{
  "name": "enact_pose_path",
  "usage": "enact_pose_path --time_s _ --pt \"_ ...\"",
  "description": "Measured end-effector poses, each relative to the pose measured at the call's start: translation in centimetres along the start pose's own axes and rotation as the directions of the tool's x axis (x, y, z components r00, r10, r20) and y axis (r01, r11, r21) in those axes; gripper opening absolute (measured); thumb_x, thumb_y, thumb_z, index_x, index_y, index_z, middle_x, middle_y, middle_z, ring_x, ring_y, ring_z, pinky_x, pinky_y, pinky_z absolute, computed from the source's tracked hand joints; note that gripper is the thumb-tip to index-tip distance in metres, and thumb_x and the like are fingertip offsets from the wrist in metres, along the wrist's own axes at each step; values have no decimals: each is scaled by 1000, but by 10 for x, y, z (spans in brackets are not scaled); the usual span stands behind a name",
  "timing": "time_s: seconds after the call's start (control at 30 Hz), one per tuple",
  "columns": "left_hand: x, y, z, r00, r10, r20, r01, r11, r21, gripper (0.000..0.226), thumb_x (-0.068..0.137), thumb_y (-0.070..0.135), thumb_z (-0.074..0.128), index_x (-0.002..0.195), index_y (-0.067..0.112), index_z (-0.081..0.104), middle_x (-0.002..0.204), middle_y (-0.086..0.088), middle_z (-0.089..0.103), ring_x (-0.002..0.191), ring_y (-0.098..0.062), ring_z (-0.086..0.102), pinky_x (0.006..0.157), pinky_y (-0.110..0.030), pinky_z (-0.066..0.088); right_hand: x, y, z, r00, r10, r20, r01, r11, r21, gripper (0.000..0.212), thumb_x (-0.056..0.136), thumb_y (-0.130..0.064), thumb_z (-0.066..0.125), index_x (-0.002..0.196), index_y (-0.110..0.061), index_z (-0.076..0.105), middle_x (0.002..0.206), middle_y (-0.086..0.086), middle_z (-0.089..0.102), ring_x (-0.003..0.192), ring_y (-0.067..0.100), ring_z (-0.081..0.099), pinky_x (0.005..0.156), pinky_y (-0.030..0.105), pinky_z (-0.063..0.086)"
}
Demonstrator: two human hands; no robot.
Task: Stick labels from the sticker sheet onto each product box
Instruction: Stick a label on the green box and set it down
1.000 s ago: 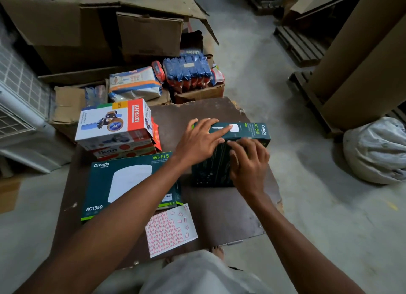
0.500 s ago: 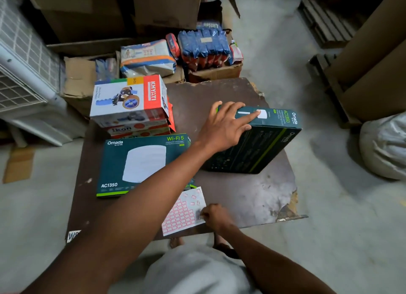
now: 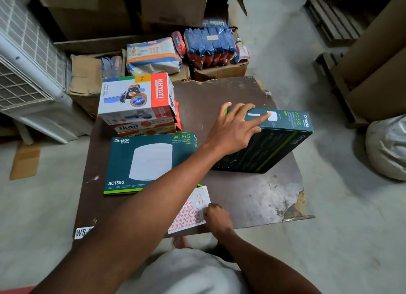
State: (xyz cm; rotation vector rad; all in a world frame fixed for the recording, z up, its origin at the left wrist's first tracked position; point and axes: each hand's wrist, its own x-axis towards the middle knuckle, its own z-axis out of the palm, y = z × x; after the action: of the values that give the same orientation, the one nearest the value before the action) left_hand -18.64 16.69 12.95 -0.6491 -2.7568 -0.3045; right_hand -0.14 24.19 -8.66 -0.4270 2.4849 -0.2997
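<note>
While propped on its edge on the brown board [image 3: 241, 91], tilted Omada box [image 3: 285, 140] steadied under left hand [image 3: 235, 129], fingers spread flat, gripping nothing. Down at sticker sheet [image 3: 189, 214] by the near edge, right hand [image 3: 216, 217] curled, fingertips pinching at a label.

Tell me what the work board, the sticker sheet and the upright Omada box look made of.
Work board: looks like laminated plywood, dark brown coating worn grey and a corner chipped to bare wood. Sticker sheet: thin white paper, red-bordered labels, some peeled. Upright Omada box: printed cardboard, slightly glossy, crisp folded edges.
</note>
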Motion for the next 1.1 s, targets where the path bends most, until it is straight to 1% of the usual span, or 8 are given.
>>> enact_pose_path --time_s 0.23,0.53,0.67,0.77,0.87,0.97,1.03,1.1 --pt "-2 2 -4 1000 4 5 -4 1000 -10 48 102 43 44 150 40 42 147 -8 48 134 -27 42 115 -53 24 6 -1 -2 1000 -20 22 21 999 -36 34 106 -37 47 125 -13 61 124 9 65 105 25 65 82 34 53" --pt "-3 3 -6 1000 -6 26 7 999 -46 49 104 45 42 152 40 37 149 -6 44 137 -26 39 118 -53 21 1 11 -9 994 -52 94 49 998 30 38 104 -33 49 130 -7 58 130 18 64 110 35 64 92 42 53" --pt "0 1 -6 999 -16 46 19 998 -61 53 100 52 46 152 43 37 148 -4 45 136 -25 39 118 -51 21 -4 21 -11 997 -28 71 12 977 213 29 99 -35 56 115 -14 68 123 10 70 100 31 68 86 42 59" --pt "0 3 -6 1000 -28 10 29 998 -57 53 97 49 52 149 44 43 143 -2 50 130 -24 45 113 -48 25 -8 32 -18 999 32 6 -32 916 399 20 96 -36 61 98 -18 69 101 -1 72 85 20 67 78 42 60" --pt "0 4 -5 999 -40 -25 39 998 -46 52 93 48 58 144 45 49 137 -1 54 124 -23 50 107 -45 29 -17 33 -52 983 168 -80 -66 718 693 16 96 -31 64 91 -15 68 87 -3 72 82 20 70 75 41 60" --pt "1 5 -4 998 -59 -37 57 997 -41 53 91 47 61 142 48 51 136 0 56 121 -22 51 105 -43 32 -33 32 -114 930 319 -181 67 337 939 8 97 -17 67 92 -11 71 79 0 69 74 17 63 68 30 55" --pt "3 4 -4 996 -75 -39 73 996 -53 54 90 45 64 142 47 52 135 1 56 122 -21 52 104 -43 32 -42 33 -163 894 383 -232 211 97 973 13 97 -14 66 101 -3 72 82 3 68 70 15 59 66 29 52" --pt "5 4 -5 996 -86 -34 84 995 -56 54 90 44 65 142 47 51 135 1 56 123 -21 51 105 -42 32 -50 36 -204 880 397 -261 333 -123 935 19 97 -14 66 109 0 71 90 5 70 67 12 59 62 27 53"
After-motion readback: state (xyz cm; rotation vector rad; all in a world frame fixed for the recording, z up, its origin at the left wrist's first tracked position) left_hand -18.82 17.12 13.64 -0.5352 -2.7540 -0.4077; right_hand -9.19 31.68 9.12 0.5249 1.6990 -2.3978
